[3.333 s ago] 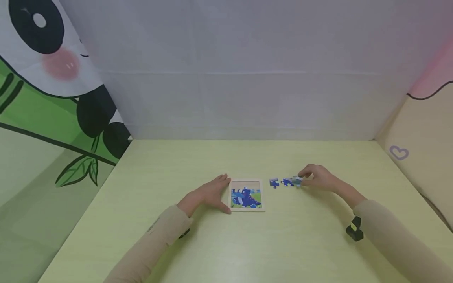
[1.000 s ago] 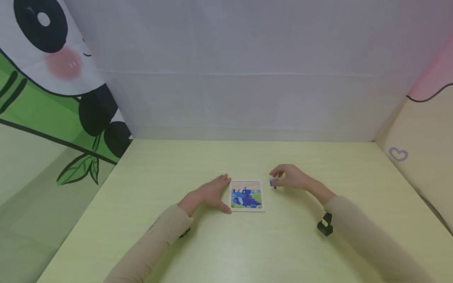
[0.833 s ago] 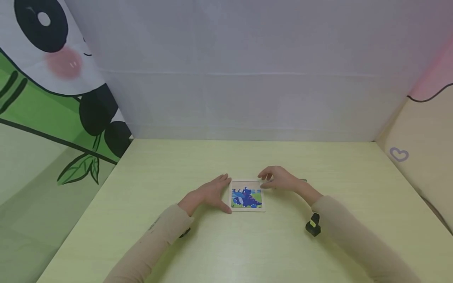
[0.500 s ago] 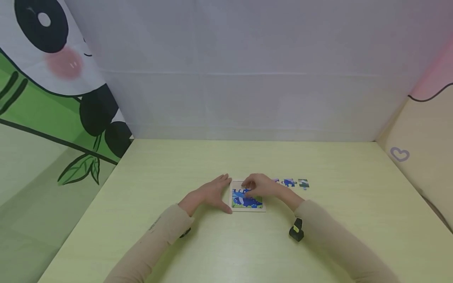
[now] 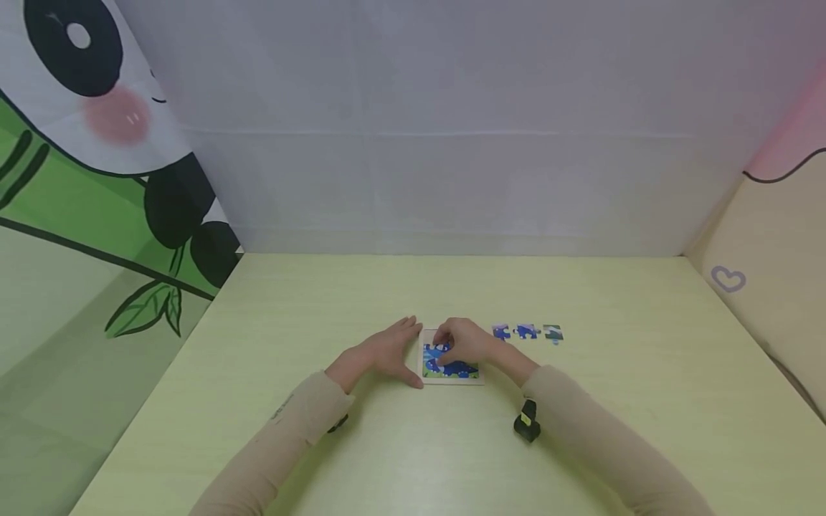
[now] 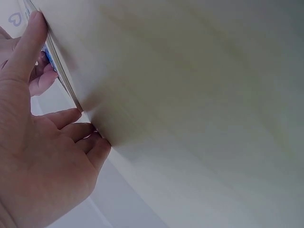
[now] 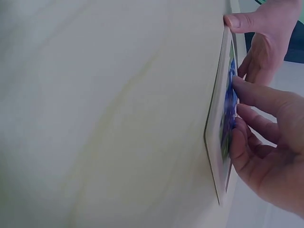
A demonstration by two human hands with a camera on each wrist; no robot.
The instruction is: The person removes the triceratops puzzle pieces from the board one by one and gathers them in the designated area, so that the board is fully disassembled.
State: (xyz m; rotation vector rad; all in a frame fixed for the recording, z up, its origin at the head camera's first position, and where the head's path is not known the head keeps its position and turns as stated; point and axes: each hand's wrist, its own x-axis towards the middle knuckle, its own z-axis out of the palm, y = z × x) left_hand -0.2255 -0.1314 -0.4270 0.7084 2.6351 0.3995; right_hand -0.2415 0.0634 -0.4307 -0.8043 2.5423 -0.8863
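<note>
Tabletop (image 5: 413, 459) spreads around puzzle frame (image 5: 452, 382), left fingers (image 5: 404, 331) touching its edge.

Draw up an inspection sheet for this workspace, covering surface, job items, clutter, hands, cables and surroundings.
Surface: pale table.
Job items: dinosaur puzzle in a pale frame; three loose pieces to its right.
Clutter: nothing seen.
Hands: left hand at the frame's left edge; right hand touching the puzzle, any pinched piece unclear.
Cables: nothing seen.
Surroundings: plain backdrop behind, cartoon panel left, heart mark right.
</note>
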